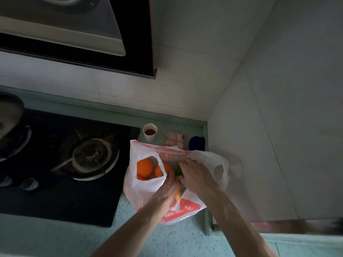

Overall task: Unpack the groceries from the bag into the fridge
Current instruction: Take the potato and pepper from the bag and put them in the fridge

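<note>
A white plastic bag with red print sits on the teal countertop beside the stove. Oranges show through its left handle opening. Both my hands are inside the bag's mouth. My left hand reaches in at the middle, with something yellow beside its wrist. My right hand is curled over a green item; only a small part of that item shows. The fridge is not in view.
A black gas stove with a burner lies to the left, a pan at its far left. Behind the bag stand a paper cup, a checked cloth and a blue object. White tiled walls close the corner; a range hood hangs above.
</note>
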Demonstrator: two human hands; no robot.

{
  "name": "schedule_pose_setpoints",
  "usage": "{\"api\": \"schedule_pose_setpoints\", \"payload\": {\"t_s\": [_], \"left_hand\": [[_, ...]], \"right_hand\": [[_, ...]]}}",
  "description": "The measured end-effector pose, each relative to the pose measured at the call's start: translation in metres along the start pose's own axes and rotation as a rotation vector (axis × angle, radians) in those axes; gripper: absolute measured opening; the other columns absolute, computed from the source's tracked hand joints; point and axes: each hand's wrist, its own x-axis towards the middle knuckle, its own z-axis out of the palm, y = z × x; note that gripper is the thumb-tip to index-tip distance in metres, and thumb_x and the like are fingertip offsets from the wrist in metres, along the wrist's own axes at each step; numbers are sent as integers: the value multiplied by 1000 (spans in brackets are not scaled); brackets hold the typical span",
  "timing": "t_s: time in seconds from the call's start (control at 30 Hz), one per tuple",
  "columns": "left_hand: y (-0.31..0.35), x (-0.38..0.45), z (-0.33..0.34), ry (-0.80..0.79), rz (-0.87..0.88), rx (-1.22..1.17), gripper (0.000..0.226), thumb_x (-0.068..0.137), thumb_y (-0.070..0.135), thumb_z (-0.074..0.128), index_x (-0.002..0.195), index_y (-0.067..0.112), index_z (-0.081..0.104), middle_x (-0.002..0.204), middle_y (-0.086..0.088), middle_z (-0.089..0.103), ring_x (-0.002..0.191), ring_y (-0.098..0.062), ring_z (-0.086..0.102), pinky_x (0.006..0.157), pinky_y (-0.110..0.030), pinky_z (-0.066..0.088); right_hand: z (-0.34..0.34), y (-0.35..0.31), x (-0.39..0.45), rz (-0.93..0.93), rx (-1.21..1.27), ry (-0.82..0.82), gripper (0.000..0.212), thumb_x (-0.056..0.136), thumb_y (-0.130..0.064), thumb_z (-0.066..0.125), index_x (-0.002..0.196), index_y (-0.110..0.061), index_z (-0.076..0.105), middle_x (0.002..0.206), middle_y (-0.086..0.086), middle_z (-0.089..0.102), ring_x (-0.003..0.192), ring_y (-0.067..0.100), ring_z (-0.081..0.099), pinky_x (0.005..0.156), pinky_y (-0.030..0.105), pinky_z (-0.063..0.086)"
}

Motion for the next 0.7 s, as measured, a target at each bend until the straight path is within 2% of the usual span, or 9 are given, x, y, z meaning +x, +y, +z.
{"api": "schedule_pose_setpoints", "payload": {"t_s": [0.03, 0.1, 0.2, 0.23, 0.27, 0.33, 0.4, 0.57, 0.7], "left_hand": [[5, -4, -20, 109, -11, 27, 68, 22, 61, 93, 78, 25, 80, 76, -3, 75, 69, -19, 74, 78, -32, 61], [4, -9, -27, 229, -21, -13, 79, 5, 59, 96, 75, 24, 82, 70, 0, 73, 59, -16, 71, 66, -28, 61], [0, -22, -37, 214, -125, 39, 83, 33, 40, 102, 109, 18, 75, 105, -8, 70, 85, -23, 71, 79, -32, 60], [-5, -27, -43, 229, -147, 64, 81, 50, 34, 99, 122, 18, 66, 120, -9, 62, 97, -26, 68, 87, -36, 57], [-10, -33, -49, 217, -190, 65, 78, 61, 31, 94, 129, 18, 57, 128, -9, 55, 104, -28, 63, 91, -38, 53], [-17, -41, -53, 236, -255, 83, 80, 59, 31, 94, 127, 19, 55, 121, -7, 55, 101, -27, 61, 89, -39, 52], [-24, -49, -56, 268, -282, 62, 85, 53, 32, 95, 127, 20, 57, 116, -6, 59, 102, -29, 61, 89, -41, 53], [-40, -70, -60, 322, -277, -44, 80, 82, 38, 79, 147, 23, 34, 142, -5, 42, 126, -27, 47, 106, -37, 40], [-51, -81, -67, 337, -260, -223, 88, 84, 39, 79, 154, 25, 28, 150, -6, 38, 133, -24, 47, 103, -33, 45]], "right_hand": [[2, -2, 2, 0, -14, 4, 31, 106, -31, 50, 133, -18, 57, 138, 4, 61, 122, 23, 61, 106, 34, 49], [2, -9, 3, -7, -74, -32, 26, 105, -24, 52, 128, -14, 60, 133, 7, 63, 119, 25, 62, 103, 36, 49], [4, -20, 9, 29, -98, -23, 32, 60, -20, 96, 83, -12, 74, 85, 10, 74, 73, 27, 74, 67, 36, 61], [9, -22, 13, 40, -102, 9, 38, 49, -19, 101, 75, -12, 74, 76, 10, 73, 64, 28, 72, 60, 36, 61], [16, -25, 19, 46, -95, -50, 35, 60, -20, 97, 84, -10, 74, 85, 13, 74, 76, 32, 74, 70, 39, 63], [29, -30, 31, 67, -84, -147, 34, 99, -25, 63, 129, -9, 61, 131, 17, 63, 123, 37, 61, 105, 47, 49], [42, -29, 40, 85, -217, -198, 44, 108, -27, 38, 151, -14, 42, 155, 14, 47, 143, 36, 44, 117, 50, 35], [56, -32, 49, 102, -410, -161, 41, 107, -17, 36, 147, -15, 44, 149, 10, 51, 137, 32, 48, 115, 48, 36], [70, -27, 51, 190, -256, -159, 35, 105, -18, 43, 139, -16, 51, 144, 16, 51, 123, 37, 57, 105, 49, 46]]}}
